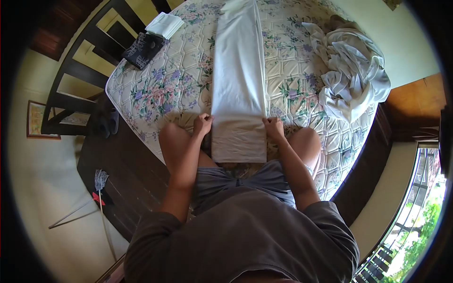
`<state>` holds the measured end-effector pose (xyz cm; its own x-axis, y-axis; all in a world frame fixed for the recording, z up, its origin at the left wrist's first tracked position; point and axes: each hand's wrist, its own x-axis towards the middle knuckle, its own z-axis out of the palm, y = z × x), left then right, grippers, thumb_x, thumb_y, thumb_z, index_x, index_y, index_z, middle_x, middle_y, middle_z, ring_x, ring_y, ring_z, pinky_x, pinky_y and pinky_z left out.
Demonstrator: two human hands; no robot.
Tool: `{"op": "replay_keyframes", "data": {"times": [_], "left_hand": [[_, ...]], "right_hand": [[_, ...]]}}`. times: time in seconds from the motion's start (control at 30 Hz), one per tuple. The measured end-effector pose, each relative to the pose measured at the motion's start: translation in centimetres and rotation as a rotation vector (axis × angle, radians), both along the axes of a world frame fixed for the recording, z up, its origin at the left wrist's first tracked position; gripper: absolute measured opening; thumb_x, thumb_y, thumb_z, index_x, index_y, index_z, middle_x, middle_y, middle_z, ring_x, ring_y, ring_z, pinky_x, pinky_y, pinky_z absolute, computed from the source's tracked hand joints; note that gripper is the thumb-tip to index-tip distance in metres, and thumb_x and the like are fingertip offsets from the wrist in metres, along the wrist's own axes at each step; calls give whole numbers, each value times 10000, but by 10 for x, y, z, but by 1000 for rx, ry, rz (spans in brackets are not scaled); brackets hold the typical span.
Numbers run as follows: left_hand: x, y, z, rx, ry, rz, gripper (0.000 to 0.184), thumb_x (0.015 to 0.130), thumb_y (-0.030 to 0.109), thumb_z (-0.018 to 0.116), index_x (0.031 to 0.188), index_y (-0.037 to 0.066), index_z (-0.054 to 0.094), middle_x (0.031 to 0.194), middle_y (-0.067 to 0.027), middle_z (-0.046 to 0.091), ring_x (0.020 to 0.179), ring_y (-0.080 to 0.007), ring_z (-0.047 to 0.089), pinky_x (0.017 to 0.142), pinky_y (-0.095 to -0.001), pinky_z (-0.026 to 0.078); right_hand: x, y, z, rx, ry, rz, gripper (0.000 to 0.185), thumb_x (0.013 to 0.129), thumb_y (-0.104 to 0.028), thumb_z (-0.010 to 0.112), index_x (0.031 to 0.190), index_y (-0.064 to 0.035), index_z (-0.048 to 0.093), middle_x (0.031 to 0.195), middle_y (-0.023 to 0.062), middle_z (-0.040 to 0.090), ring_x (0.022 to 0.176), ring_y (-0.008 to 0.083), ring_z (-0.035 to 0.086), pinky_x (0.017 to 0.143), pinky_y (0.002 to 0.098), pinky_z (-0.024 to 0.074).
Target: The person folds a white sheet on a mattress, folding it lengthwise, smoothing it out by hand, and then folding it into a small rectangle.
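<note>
Left hand (pixel 203 124), right hand (pixel 273 129) | pinching opposite edges | folded white cloth (pixel 239 94) between

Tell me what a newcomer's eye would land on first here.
Probably the long white folded cloth, running up the middle of the floral mattress, its near end between the person's knees, with the left hand and right hand at its opposite edges. Next might come the rumpled pale cloth heaped on the mattress's right side, then the bright window at lower right.
</note>
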<state>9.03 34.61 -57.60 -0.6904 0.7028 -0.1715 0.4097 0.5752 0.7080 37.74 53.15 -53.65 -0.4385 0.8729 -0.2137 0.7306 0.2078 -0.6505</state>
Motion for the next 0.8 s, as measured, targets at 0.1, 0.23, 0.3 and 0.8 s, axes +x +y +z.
{"op": "replay_keyframes", "data": {"times": [0.1, 0.23, 0.3, 0.8], "left_hand": [[-2, -7, 9, -84, 2, -83, 382, 858, 401, 723, 867, 19, 708, 816, -193, 706, 792, -354, 691, 714, -431, 519], [4, -6, 9, -141, -1, -31, 425, 835, 443, 736, 849, 19, 705, 801, -202, 700, 782, -369, 684, 713, -438, 516], [4, -12, 4, -111, 4, -52, 467, 812, 482, 745, 817, 18, 702, 774, -200, 694, 761, -380, 677, 700, -445, 514], [-39, 8, 19, -346, -163, -239, 490, 743, 507, 807, 763, 27, 707, 719, -181, 683, 714, -340, 687, 652, -439, 519]], "right_hand": [[8, -3, -11, 56, -21, 52, 417, 898, -361, 636, 829, 44, 708, 817, 264, 680, 856, 430, 677, 787, 488, 510], [3, 2, 18, 23, -332, 66, 361, 901, -337, 633, 968, 8, 719, 1029, 240, 692, 964, 415, 666, 829, 513, 510], [-1, -1, 11, 162, -508, 104, 428, 904, -325, 620, 1232, -50, 634, 1404, 218, 532, 1260, 394, 533, 970, 530, 465], [-118, 123, -5, 438, -393, 173, 1045, 858, -759, 529, 1597, -100, 195, 1643, 238, 134, 1529, 409, 83, 1216, 588, 61]]}}
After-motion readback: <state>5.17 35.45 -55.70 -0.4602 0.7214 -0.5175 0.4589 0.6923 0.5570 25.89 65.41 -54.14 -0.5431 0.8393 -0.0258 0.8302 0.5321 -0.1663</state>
